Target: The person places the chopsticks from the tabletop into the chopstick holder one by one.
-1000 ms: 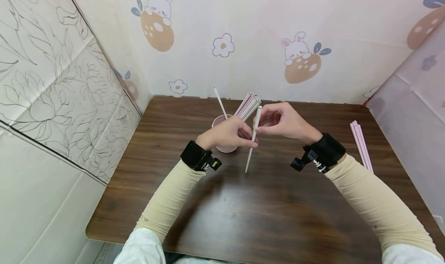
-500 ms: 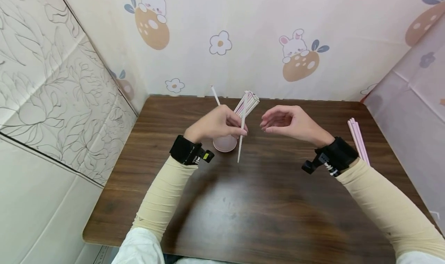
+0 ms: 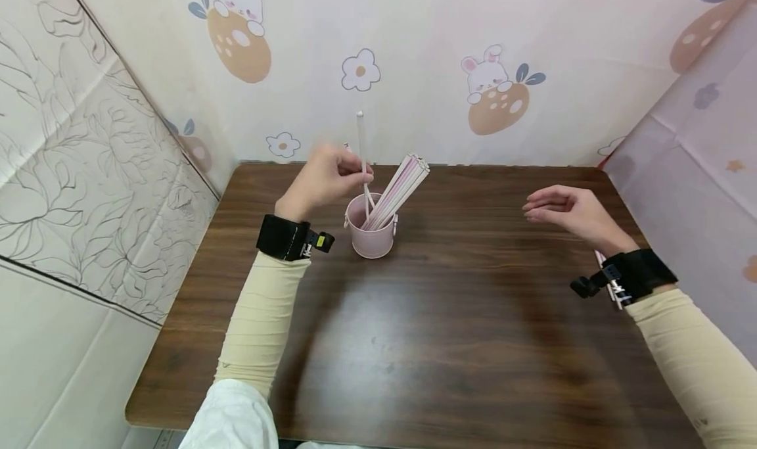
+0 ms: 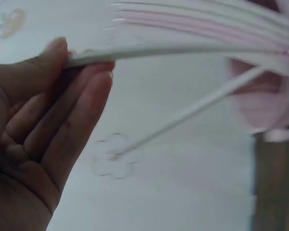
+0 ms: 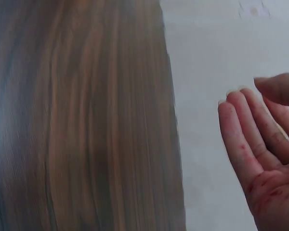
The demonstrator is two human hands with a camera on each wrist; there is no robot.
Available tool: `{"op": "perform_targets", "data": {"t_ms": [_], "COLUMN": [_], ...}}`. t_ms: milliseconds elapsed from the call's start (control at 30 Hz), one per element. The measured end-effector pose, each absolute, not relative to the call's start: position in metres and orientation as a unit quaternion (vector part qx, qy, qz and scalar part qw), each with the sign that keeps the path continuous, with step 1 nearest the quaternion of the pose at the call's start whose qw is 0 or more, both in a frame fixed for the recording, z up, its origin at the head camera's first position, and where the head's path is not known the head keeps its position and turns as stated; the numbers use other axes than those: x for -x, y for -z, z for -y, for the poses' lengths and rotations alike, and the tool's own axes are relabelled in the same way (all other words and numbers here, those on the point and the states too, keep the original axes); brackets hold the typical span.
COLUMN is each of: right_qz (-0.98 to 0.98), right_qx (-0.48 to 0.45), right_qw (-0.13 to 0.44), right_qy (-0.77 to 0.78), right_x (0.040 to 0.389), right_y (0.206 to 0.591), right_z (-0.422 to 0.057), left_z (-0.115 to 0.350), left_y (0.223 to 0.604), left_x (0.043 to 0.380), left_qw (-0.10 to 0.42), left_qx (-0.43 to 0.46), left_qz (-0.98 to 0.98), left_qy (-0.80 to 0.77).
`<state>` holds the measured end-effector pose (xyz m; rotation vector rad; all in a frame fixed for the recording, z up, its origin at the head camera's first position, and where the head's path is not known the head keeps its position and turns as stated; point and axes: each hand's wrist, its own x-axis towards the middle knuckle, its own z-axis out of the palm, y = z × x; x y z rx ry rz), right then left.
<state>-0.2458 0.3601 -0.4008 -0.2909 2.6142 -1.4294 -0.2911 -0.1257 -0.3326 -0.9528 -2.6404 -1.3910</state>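
A white chopstick (image 3: 362,137) stands nearly upright, pinched between the thumb and fingers of my left hand (image 3: 325,181). Its lower end reaches into a small pink bucket (image 3: 372,244). Inside the bucket, a bundle of white and pink chopsticks (image 3: 402,186) leans right, while one separate white chopstick (image 4: 183,115) slants the other way, partly covered by my left hand in the head view. Over the right part of the table, my right hand (image 3: 570,211) holds nothing, its fingers loosely bent and the thumb apart from them in the right wrist view.
More pink chopsticks (image 3: 600,259) lie at the table's right side, mostly hidden behind my right wrist. The brown wooden table (image 3: 449,344) ends at a patterned back wall (image 3: 414,94), with another wall covering (image 3: 710,192) along its right side.
My left hand has carried the chopstick left and back, over the bucket, and its lower end has gone in. My right hand let go of that chopstick and moved far right.
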Motion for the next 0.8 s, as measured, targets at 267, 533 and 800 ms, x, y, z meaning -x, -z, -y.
{"op": "perform_targets", "data": {"t_ms": [267, 533, 800], "right_qz": [-0.915, -0.944, -0.973], "right_qx": [0.028, 0.015, -0.008], "right_qw": [0.088, 0.093, 0.054], "right_qy": [0.393, 0.318, 0.225], "right_x": [0.247, 0.242, 0.261], "right_y": [0.406, 0.416, 0.434], "right_z": [-0.405, -0.433, -0.450], "left_z": [0.103, 0.075, 0.082], "left_y": [0.382, 0.388, 0.383], "left_x": [0.300, 0.302, 0.294], "left_qw": [-0.033, -0.047, -0.029], "left_qx": [0.276, 0.273, 0.258], "left_qz": [0.902, 0.923, 0.949], "left_qy": [0.329, 0.266, 0.177]}}
